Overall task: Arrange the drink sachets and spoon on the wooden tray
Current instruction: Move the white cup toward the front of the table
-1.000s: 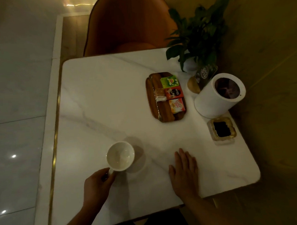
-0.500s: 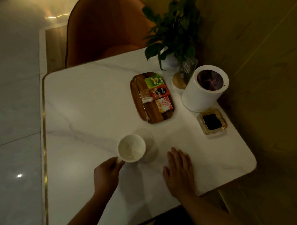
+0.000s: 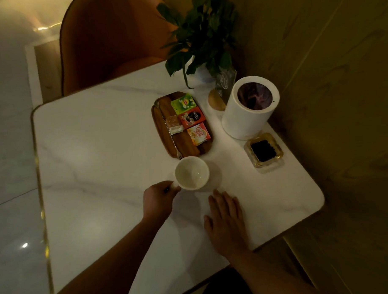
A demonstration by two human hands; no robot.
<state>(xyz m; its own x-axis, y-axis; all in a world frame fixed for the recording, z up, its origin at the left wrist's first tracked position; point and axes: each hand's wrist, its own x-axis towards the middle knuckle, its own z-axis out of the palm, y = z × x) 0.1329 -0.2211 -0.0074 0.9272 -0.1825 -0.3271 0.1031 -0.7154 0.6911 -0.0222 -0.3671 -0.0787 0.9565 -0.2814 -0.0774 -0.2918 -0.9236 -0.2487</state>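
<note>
1. The wooden tray (image 3: 160,128) is being seen just beyond both hands, on the far side of the cup (image 3: 191,173). Its long axis is running away from the person, with the far end leaning a little to the left.
2. Three coloured sachets (image 3: 192,118) are being kept in a row down the tray's right side. A small pale sachet (image 3: 174,126) is lying to their left, across the spoon (image 3: 172,140).
3. The spoon is lying lengthwise along the tray, its near end just beyond the cup's far rim.
4. The cup's handle is being gripped by the curled fingers of the left hand (image 3: 159,199). Whether the cup is resting on the table (image 3: 100,150) cannot be told.
5. The right hand (image 3: 226,218) is being rested flat on the table just right of the cup, fingers straight, holding nothing.
6. The right hand, being free and on the sachets' side, is judged better placed for any adjusting reach.
</note>
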